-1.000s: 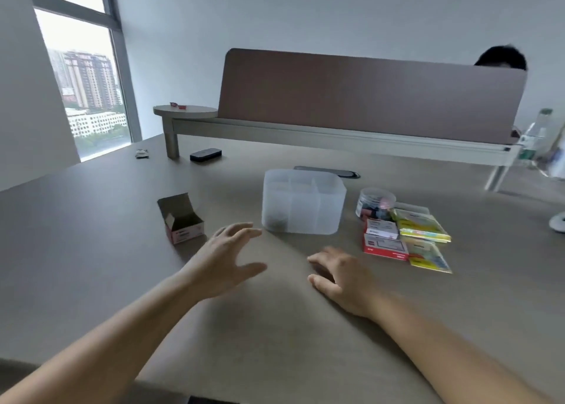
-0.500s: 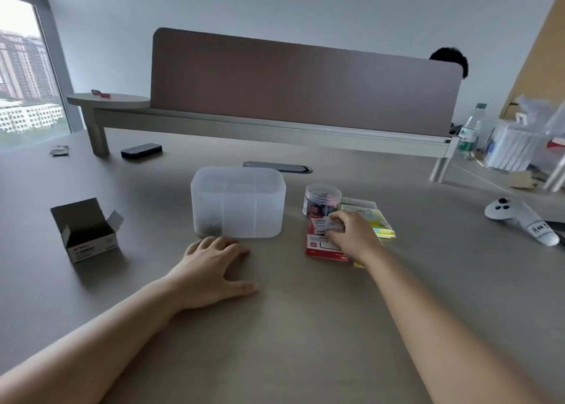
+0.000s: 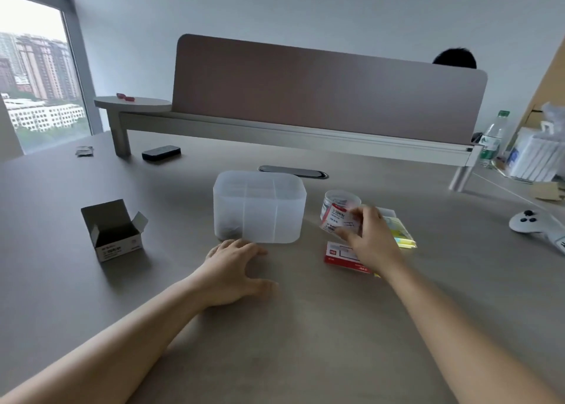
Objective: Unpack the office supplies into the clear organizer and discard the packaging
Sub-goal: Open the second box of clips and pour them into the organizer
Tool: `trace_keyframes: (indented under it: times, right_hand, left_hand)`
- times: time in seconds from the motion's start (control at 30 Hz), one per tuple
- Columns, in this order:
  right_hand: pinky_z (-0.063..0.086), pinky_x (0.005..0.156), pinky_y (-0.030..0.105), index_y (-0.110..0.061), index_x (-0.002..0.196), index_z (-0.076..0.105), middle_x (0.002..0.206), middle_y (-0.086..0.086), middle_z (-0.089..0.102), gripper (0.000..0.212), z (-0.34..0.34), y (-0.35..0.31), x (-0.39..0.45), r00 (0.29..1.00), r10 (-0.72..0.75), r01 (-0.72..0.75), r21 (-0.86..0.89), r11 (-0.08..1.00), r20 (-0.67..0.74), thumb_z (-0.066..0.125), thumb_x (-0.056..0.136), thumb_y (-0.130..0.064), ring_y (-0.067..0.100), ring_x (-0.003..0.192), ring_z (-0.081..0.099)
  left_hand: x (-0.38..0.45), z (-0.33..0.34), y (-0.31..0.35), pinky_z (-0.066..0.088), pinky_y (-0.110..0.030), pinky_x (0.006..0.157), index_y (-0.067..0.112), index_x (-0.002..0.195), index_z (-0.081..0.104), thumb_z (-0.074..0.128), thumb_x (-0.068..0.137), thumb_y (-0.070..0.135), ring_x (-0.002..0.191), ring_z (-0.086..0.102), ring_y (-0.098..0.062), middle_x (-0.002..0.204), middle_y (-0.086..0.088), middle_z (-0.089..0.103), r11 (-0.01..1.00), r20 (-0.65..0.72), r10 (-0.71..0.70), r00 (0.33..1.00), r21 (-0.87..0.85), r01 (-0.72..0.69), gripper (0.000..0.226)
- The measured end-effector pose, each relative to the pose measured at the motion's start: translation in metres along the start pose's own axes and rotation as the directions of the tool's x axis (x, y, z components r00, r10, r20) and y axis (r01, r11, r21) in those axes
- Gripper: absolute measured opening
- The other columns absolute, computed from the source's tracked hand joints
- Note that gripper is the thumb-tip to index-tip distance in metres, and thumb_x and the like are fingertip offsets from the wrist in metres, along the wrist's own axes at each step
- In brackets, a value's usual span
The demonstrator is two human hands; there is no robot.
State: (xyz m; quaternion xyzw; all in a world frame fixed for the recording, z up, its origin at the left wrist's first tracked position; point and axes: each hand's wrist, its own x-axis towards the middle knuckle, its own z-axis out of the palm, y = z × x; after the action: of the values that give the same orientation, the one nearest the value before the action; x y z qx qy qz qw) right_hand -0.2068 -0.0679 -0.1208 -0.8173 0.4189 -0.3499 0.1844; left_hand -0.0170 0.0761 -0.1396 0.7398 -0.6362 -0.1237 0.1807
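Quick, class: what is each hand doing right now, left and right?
Left hand: open, resting flat on the table in front of the organizer.
Right hand: holding a small white box, lifted off the red box.

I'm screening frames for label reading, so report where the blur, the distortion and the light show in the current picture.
Head view: motion blur smears the right hand and the small white-and-red box it holds, so the print is unreadable; wide-angle distortion bows the brown desk divider; daylight from the window on the left casts soft shadows beside the open grey cardboard box.
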Motion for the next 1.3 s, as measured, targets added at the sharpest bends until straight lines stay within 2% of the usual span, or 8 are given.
trace_keyframes:
  times: [0.13, 0.23, 0.33, 0.5, 0.7, 0.87, 1.07, 1.3]
  right_hand:
    - [0.037, 0.066, 0.012, -0.008, 0.111, 0.053, 0.1, -0.001, 0.052, 0.036, 0.002, -0.044, -0.024, 0.988, -0.113, 0.092, 0.182, 0.979, 0.108, 0.066, 0.078, -0.016, 0.012, 0.092, 0.049]
    - [0.045, 0.077, 0.015, -0.02, 0.102, 0.053, 0.094, -0.007, 0.057, 0.027, 0.013, -0.066, -0.04, 0.953, -0.173, 0.093, 0.304, 0.948, 0.248, 0.066, 0.079, -0.017, 0.01, 0.091, 0.055]
    - [0.05, 0.076, 0.017, -0.032, 0.09, 0.052, 0.088, -0.014, 0.058, 0.023, 0.021, -0.074, -0.046, 0.93, -0.21, 0.091, 0.364, 0.927, 0.301, 0.067, 0.078, -0.019, 0.005, 0.084, 0.058]
    - [0.047, 0.064, 0.005, -0.035, 0.086, 0.057, 0.082, -0.015, 0.062, 0.015, 0.026, -0.079, -0.042, 0.923, -0.209, 0.075, 0.379, 0.922, 0.324, 0.059, 0.085, -0.02, -0.012, 0.071, 0.059]
    - [0.047, 0.078, 0.012, -0.019, 0.113, 0.06, 0.095, -0.009, 0.062, 0.031, 0.032, -0.089, -0.038, 0.887, -0.299, 0.24, 0.202, 0.95, 0.352, 0.061, 0.082, -0.018, 0.008, 0.089, 0.061]
    - [0.042, 0.083, 0.013, -0.016, 0.118, 0.059, 0.11, 0.0, 0.066, 0.036, 0.035, -0.094, -0.037, 0.86, -0.377, 0.371, 0.085, 0.925, 0.345, 0.061, 0.081, -0.016, 0.004, 0.093, 0.054]
    - [0.049, 0.09, 0.03, -0.016, 0.119, 0.057, 0.11, 0.003, 0.068, 0.039, 0.036, -0.096, -0.041, 0.869, -0.352, 0.35, 0.071, 0.934, 0.349, 0.061, 0.079, -0.014, 0.014, 0.097, 0.062]
    - [0.051, 0.088, 0.026, -0.016, 0.12, 0.054, 0.114, 0.003, 0.066, 0.038, 0.039, -0.096, -0.044, 0.896, -0.311, 0.307, 0.063, 0.95, 0.318, 0.053, 0.083, -0.009, 0.013, 0.101, 0.063]
  left_hand:
    - [-0.001, -0.006, 0.008, 0.036, -0.028, 0.101, 0.022, 0.129, 0.041, 0.075, 0.069, 0.028, 0.118, 0.045, -0.015, 0.128, 0.001, 0.048, 0.899, -0.143, -0.032, 0.989, -0.436, -0.034, 0.069]
    - [-0.003, -0.011, 0.01, 0.048, -0.034, 0.09, 0.023, 0.114, 0.046, 0.076, 0.064, 0.02, 0.101, 0.056, -0.017, 0.107, 0.003, 0.056, 0.722, -0.151, -0.025, 0.988, -0.686, -0.086, 0.058]
    - [-0.005, -0.015, 0.004, 0.051, -0.03, 0.079, 0.023, 0.092, 0.054, 0.07, 0.071, 0.0, 0.082, 0.061, -0.014, 0.09, 0.003, 0.062, 0.695, -0.205, 0.005, 0.979, -0.703, -0.151, 0.035]
    - [-0.008, -0.025, -0.007, 0.052, -0.016, 0.068, 0.023, 0.088, 0.057, 0.067, 0.072, -0.003, 0.078, 0.061, -0.008, 0.085, 0.004, 0.062, 0.694, -0.202, 0.025, 0.979, -0.701, -0.162, 0.032]
    - [-0.013, -0.031, -0.02, 0.054, -0.015, 0.064, 0.013, 0.099, 0.057, 0.061, 0.074, -0.011, 0.082, 0.06, -0.011, 0.088, 0.001, 0.06, 0.62, -0.151, -0.01, 0.988, -0.776, -0.113, 0.035]
    - [-0.011, -0.029, -0.025, 0.054, -0.019, 0.069, 0.01, 0.104, 0.058, 0.063, 0.073, -0.01, 0.086, 0.059, -0.017, 0.09, -0.001, 0.06, 0.614, -0.135, -0.037, 0.99, -0.785, -0.084, 0.036]
    - [-0.013, -0.029, -0.023, 0.052, -0.018, 0.066, 0.016, 0.093, 0.06, 0.064, 0.073, -0.009, 0.074, 0.058, -0.012, 0.084, 0.002, 0.06, 0.617, -0.137, -0.014, 0.99, -0.781, -0.1, 0.033]
    - [-0.012, -0.029, -0.021, 0.05, -0.015, 0.062, 0.017, 0.088, 0.061, 0.064, 0.074, -0.006, 0.067, 0.057, -0.011, 0.081, -0.002, 0.061, 0.591, -0.132, -0.025, 0.991, -0.802, -0.092, 0.027]
